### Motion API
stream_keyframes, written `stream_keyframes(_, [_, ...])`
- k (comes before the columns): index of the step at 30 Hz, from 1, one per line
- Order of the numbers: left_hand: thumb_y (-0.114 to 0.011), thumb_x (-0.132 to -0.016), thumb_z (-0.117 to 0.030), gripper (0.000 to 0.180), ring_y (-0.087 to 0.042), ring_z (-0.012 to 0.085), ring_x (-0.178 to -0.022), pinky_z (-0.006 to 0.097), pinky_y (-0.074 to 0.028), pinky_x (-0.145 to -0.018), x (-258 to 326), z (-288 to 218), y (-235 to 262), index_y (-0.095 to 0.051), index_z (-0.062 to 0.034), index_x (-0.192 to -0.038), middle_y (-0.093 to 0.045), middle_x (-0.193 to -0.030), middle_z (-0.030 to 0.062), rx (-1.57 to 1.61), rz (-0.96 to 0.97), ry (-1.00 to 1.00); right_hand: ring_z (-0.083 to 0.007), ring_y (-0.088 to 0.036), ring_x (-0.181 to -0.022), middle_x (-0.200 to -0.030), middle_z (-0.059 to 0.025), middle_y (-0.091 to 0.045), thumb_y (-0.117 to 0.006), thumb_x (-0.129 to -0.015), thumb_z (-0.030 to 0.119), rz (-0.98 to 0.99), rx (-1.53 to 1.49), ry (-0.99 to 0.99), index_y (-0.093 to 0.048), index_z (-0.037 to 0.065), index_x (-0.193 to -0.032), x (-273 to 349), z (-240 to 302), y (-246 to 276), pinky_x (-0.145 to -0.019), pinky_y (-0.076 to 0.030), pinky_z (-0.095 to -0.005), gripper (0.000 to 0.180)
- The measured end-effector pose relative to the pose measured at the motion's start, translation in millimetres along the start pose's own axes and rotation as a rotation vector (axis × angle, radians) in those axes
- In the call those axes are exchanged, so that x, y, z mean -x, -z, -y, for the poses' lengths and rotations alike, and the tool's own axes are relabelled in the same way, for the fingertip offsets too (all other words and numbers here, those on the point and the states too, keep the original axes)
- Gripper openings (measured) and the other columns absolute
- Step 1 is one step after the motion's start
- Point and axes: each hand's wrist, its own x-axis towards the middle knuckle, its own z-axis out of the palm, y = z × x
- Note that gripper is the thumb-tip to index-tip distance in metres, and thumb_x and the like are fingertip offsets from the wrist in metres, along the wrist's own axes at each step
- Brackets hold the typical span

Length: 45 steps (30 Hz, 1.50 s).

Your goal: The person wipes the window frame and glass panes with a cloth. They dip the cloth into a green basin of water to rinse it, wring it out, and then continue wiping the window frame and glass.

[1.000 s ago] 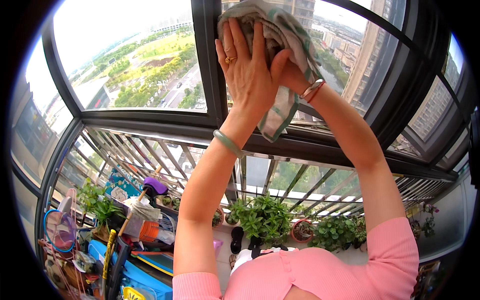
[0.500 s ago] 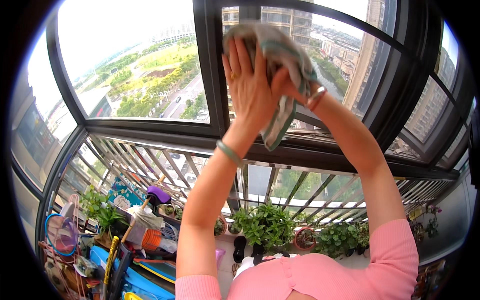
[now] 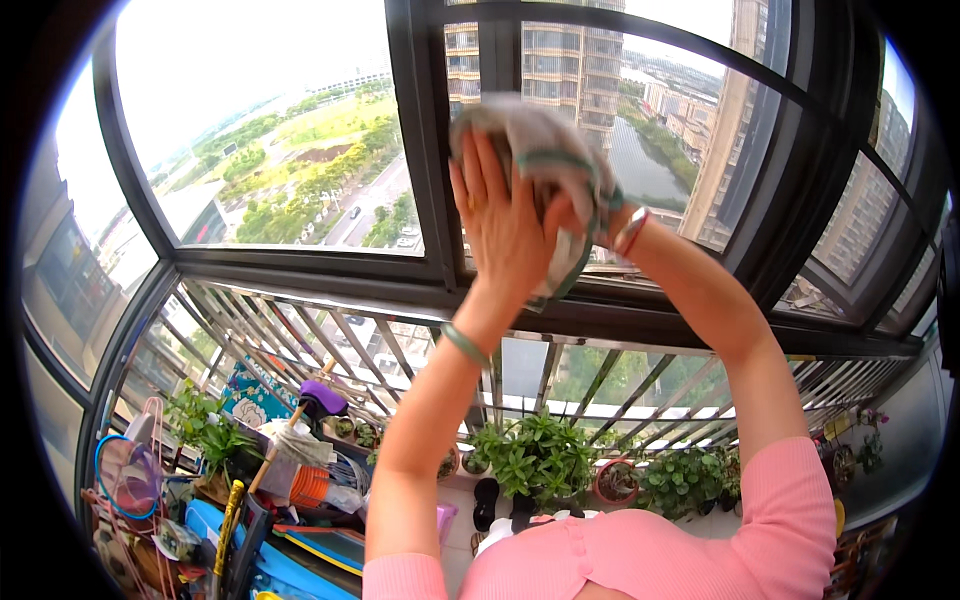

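A grey-white cloth with green stripes is bunched against the dark window frame in the upper middle, its top edge blurred by motion. My left hand lies flat with fingers stretched upward, over the cloth's left part and beside the frame's upright post. On that arm sits a green bangle. From the right, my right hand grips the cloth; its thumb shows while most fingers are hidden in the folds. A corner of cloth hangs below, between my wrists. Behind it is the window pane.
A metal railing runs below the window. Potted plants line the floor beneath it. At lower left are stacked orange pots, a purple-headed pole, a blue-rimmed net and blue boards. Black shoes stand near my body.
Both hands and the cloth have moved down along the window post. The cloth's hanging corner has shifted and shows less below my hands.
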Motion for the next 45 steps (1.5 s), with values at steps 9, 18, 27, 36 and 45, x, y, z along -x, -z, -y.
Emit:
stream_keyframes(9, [-0.044,-0.101,-0.051,0.067,-0.02,0.0499,-0.146,0.059,-0.014,-0.117,35.4,7.9,13.3,-0.045,0.0042,-0.14,-0.025,-0.155,0.0346,-0.034,0.081,0.091,-0.0237,-0.042,-0.138,-0.151,-0.007,-0.044,-0.058,-0.097,0.029,0.064,0.623,0.056,-0.04,0.013,-0.15,18.5,11.6,-43.7,-0.119,-0.031,-0.0364,0.058])
stream_keyframes(18, [-0.045,-0.098,-0.056,0.071,-0.018,0.0498,-0.147,0.059,-0.01,-0.119,2.3,11.8,5.5,-0.047,0.0036,-0.137,-0.022,-0.156,0.0346,-0.028,0.008,-0.019,-0.0162,-0.048,-0.131,-0.145,-0.0046,-0.049,-0.06,-0.099,0.024,0.038,-0.297,-0.065,-0.045,0.012,-0.146,-3.6,3.9,-12.6,-0.113,-0.041,-0.0317,0.051])
stream_keyframes(27, [-0.052,-0.096,-0.053,0.071,-0.025,0.0479,-0.145,0.057,-0.014,-0.119,5.4,15.4,7.6,-0.046,-0.0001,-0.143,-0.03,-0.153,0.0347,-0.025,-0.008,0.006,-0.0184,-0.046,-0.135,-0.148,-0.0055,-0.046,-0.054,-0.102,0.024,-0.056,-0.461,-0.164,-0.039,0.012,-0.148,4.5,-31.1,-30.1,-0.119,-0.032,-0.0326,0.05])
stream_keyframes(36, [-0.045,-0.1,-0.051,0.073,-0.015,0.0508,-0.147,0.059,-0.012,-0.118,38.5,4.9,0.8,-0.036,0.0057,-0.145,-0.019,-0.157,0.0338,0.007,0.038,0.043,-0.028,-0.04,-0.141,-0.152,-0.0077,-0.043,-0.069,-0.088,0.03,0.02,0.633,0.189,-0.048,0.023,-0.146,11.5,-2.5,-21.0,-0.12,-0.031,-0.0415,0.062])
stream_keyframes(45, [-0.054,-0.095,-0.051,0.067,-0.019,0.0463,-0.148,0.058,-0.012,-0.119,-76.6,-37.6,-18.7,-0.049,-0.0021,-0.142,-0.025,-0.156,0.0329,0.021,-0.113,-0.231,-0.0279,-0.056,-0.123,-0.133,-0.0117,-0.059,-0.065,-0.09,0.027,-0.405,0.898,0.355,-0.059,0.012,-0.132,-6.5,62.8,56.2,-0.108,-0.044,-0.037,0.045])
